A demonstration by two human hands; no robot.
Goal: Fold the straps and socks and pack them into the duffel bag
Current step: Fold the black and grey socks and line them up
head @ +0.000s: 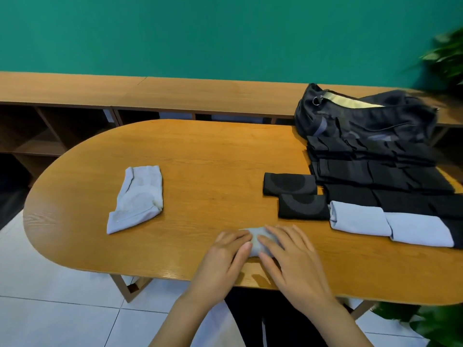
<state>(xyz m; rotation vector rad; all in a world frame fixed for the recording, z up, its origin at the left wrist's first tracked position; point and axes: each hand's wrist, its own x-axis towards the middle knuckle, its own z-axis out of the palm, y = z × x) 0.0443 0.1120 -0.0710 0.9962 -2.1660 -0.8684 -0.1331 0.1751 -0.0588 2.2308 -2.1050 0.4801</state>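
Note:
Both hands press flat on a small folded light grey sock (256, 237) near the table's front edge: my left hand (225, 259) covers its left side, my right hand (293, 256) its right side, fingers straight. An unfolded light grey sock (136, 197) lies to the left. Two folded black socks (289, 184) (303, 209) lie right of centre. Two folded light grey socks (359, 219) (421, 230) sit beside them. Rows of folded black pieces (370, 171) run back toward the black duffel bag (363, 116), whose top is open.
The oval wooden table (200, 151) stands before a low wooden shelf unit (150, 93) and a green wall. Plant leaves show at the upper right (448, 56) and lower right (431, 324). White floor tiles lie below.

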